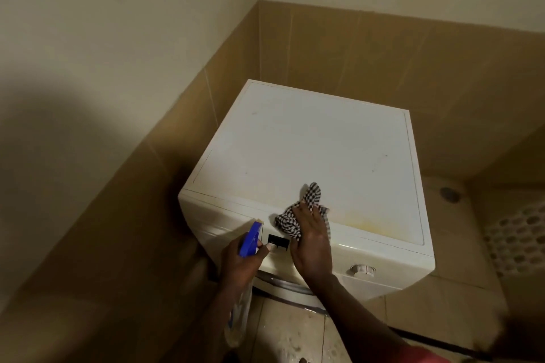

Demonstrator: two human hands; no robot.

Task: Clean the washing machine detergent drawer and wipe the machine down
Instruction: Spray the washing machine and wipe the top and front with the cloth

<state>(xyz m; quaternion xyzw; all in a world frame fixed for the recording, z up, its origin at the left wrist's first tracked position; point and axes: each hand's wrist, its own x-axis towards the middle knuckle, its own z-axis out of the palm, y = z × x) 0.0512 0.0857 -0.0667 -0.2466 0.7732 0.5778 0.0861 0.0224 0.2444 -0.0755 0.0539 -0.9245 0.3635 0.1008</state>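
Note:
A white front-loading washing machine (309, 141) stands in the room's corner, its flat top seen from above. A yellowish stain (365, 219) marks the top near its front edge. My right hand (311, 240) presses a black-and-white checked cloth (298, 215) against the front edge of the top, above the control panel. My left hand (241, 262) holds a spray bottle with a blue trigger head (250, 237), its nozzle close to the panel's dark display (278, 242). The bottle's clear body (239, 318) hangs below my wrist. A white dial (362, 270) sits on the panel's right.
Brown-tiled walls (383, 62) close in behind and on the left of the machine, with a narrow gap on the left. To the right is a tiled floor with a round drain (449, 194) and a white perforated basket (519, 239). Wet floor tiles (295, 333) lie below.

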